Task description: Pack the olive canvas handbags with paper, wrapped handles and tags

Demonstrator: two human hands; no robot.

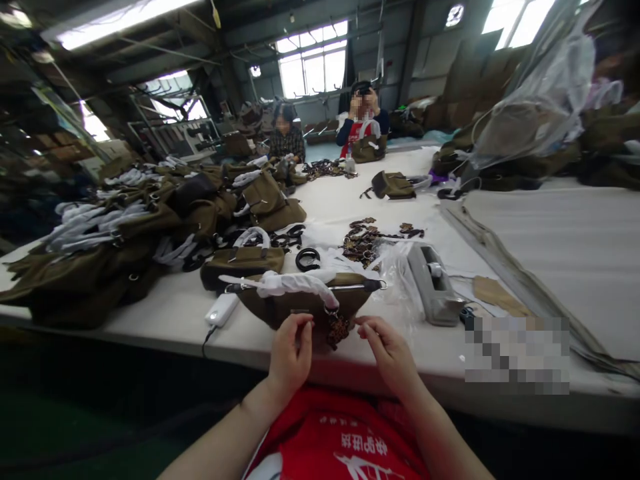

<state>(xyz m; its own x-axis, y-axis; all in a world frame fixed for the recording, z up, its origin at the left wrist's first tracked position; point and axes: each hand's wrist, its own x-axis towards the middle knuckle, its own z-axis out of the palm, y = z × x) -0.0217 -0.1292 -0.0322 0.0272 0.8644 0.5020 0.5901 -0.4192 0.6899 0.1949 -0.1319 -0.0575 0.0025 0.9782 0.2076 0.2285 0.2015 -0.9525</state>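
Note:
An olive-green handbag (265, 303) stands at the table edge in front of me, its handle (295, 283) wrapped in white paper. From a ring at the handle's right end hangs a brown openwork charm (338, 330). My left hand (291, 353) is at the bag's front, left of the charm, with thumb and fingers closed in a pinch. To the right of the charm, my right hand (389, 352) is pinched near the bag's lower right side. Whatever either pinch may hold is too small to make out.
Many olive bags (165, 227) are heaped at left. Behind my bag lie another bag (245, 261), a black ring-shaped strap (307, 259) and a pile of brown charms (363, 243). A grey tape dispenser (434, 287) stands right; a white device (222, 309) lies left. Two people (364, 127) are across the table.

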